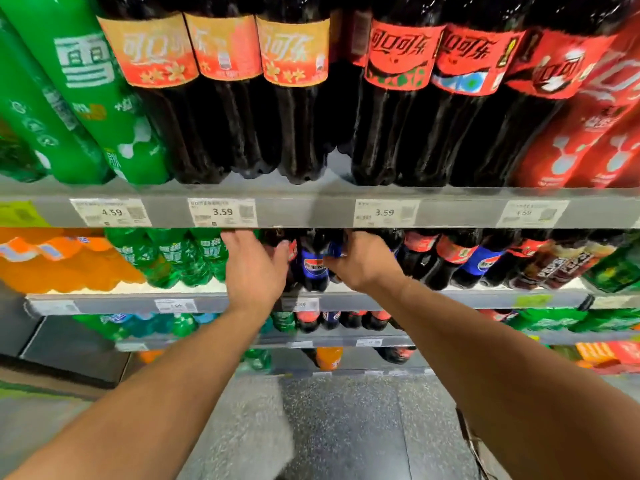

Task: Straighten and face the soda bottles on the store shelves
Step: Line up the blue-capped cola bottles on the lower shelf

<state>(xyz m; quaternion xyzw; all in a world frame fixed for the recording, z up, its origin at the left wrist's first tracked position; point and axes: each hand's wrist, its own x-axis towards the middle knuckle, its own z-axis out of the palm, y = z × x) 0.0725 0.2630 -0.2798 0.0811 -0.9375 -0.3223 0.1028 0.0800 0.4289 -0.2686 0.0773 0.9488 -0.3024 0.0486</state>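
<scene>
On the middle shelf (450,299), a blue-label cola bottle (313,266) stands between my hands. My left hand (254,268) reaches in just left of it. Its fingers are fairly straight and its thumb lies against a red-label cola bottle (292,249). My right hand (363,261) is on the other side, with fingers and thumb curled round a second blue-label bottle (335,249), most of which is hidden by the hand. More red-label and blue-label cola bottles (450,254) stand in a row to the right, and some labels are turned sideways.
Green soda bottles (180,254) and orange ones (52,261) fill the shelf's left part. Large cola bottles (294,98) and green bottles (86,98) stand on the shelf above, whose price rail (311,211) overhangs my fingertips. Lower shelves hold small bottles. Grey floor (346,427) lies below.
</scene>
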